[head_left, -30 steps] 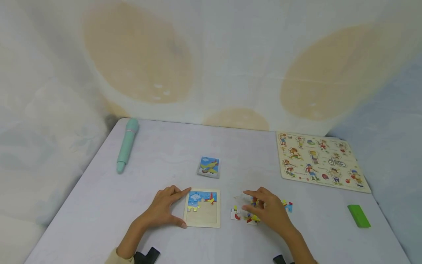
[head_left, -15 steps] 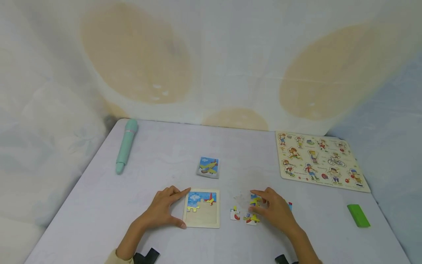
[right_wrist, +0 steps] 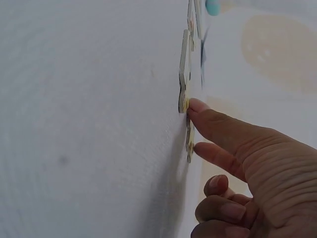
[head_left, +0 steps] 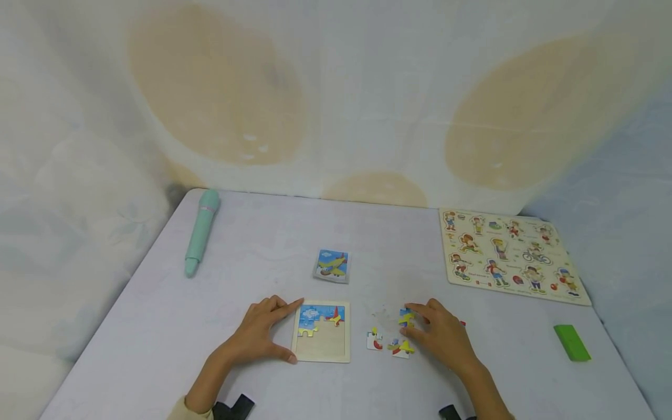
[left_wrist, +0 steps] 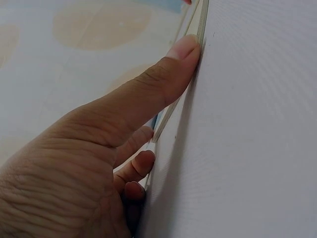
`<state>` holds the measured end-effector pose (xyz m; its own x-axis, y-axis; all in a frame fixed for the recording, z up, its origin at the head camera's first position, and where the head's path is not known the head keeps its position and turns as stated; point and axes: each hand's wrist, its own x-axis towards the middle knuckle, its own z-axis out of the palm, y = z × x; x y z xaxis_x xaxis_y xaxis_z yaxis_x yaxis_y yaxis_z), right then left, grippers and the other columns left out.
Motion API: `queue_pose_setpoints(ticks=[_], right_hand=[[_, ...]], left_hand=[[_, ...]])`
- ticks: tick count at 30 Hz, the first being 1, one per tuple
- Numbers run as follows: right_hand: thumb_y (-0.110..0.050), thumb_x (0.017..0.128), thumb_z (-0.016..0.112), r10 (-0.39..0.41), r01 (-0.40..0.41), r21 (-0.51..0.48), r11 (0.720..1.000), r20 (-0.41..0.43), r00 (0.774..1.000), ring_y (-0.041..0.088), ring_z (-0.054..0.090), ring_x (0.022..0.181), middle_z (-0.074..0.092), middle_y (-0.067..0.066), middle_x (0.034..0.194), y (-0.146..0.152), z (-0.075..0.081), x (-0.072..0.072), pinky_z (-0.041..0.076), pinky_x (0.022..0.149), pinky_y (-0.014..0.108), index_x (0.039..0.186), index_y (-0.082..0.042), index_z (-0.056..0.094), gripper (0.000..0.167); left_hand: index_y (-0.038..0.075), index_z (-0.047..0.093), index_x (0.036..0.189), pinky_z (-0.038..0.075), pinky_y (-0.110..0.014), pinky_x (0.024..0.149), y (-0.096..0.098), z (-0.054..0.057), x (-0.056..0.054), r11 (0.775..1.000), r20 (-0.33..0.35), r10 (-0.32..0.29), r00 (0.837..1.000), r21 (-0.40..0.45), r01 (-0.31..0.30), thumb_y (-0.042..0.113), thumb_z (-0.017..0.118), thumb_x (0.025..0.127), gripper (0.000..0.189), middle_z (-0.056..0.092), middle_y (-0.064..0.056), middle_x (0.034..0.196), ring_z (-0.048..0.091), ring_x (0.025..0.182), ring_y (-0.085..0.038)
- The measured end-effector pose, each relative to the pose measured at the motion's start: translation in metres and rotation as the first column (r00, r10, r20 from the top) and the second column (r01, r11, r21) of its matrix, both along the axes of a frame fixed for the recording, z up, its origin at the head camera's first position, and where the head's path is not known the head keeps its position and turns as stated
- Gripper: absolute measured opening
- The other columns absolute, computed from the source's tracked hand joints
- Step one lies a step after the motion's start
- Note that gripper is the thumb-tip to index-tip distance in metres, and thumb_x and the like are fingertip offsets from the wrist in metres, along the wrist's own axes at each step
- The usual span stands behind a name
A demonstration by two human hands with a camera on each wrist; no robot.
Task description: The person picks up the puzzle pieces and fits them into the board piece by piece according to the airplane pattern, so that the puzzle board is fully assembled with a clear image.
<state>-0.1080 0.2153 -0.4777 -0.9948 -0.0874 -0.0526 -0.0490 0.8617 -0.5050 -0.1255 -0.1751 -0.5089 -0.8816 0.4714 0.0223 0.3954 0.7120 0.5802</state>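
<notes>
A square wooden puzzle frame (head_left: 322, 350) lies on the table with blue and yellow pieces fitted along its top and upper left. My left hand (head_left: 261, 332) touches its left side, index finger at the upper corner and thumb at the lower. In the left wrist view, the left thumb (left_wrist: 163, 77) rests on the frame's edge (left_wrist: 202, 22). On the right, my right hand (head_left: 441, 333) has index finger and thumb spread beside a blue-and-yellow puzzle piece (head_left: 406, 317) lying flat. Two more pieces lie near, a white-and-red one (head_left: 374, 340) and a yellow one (head_left: 402, 348).
A small airplane picture card (head_left: 332, 266) lies beyond the frame. A turquoise microphone-shaped object (head_left: 202, 233) is at the far left. On the right are a wooden board with children's figures (head_left: 511, 256) and a green block (head_left: 572, 343). A red bit (head_left: 463, 323) shows behind the right hand.
My right hand has moved right, from above the loose pieces to the blue-and-yellow one, covering most of a piece behind it. My left hand and the frame stay in place.
</notes>
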Motion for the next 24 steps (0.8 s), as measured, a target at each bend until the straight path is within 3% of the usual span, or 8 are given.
queue_pose_setpoints(ticks=[10, 24], right_hand=[[-0.030, 0.076, 0.085, -0.024, 0.024, 0.005, 1.000, 0.013, 1.000, 0.013, 0.039, 0.070, 0.044, -0.001, 0.080, 0.0003, -0.0007, 0.0007, 0.031, 0.059, 0.025, 0.125, -0.012, 0.069, 0.055], [-0.031, 0.074, 0.086, 0.029, -0.024, 0.063, 0.998, -0.088, 0.996, 0.009, 0.038, 0.067, 0.044, -0.004, 0.079, -0.0023, -0.0026, 0.0009, 0.032, 0.057, 0.021, 0.119, -0.004, 0.071, 0.055]], left_hand=[[0.030, 0.046, 0.149, 0.031, -0.037, 0.089, 0.0007, 0.0004, 0.0001, 1.000, 0.018, 0.007, 1.000, -0.006, -0.007, 0.065, 0.086, 0.055, 0.109, 0.044, 0.015, 0.102, 0.038, 0.095, -0.005], [0.031, 0.046, 0.149, 0.032, -0.037, 0.090, 0.0001, 0.0001, 0.0004, 1.000, 0.018, 0.010, 1.000, 0.007, -0.010, 0.067, 0.085, 0.055, 0.108, 0.047, 0.014, 0.107, 0.040, 0.098, -0.006]])
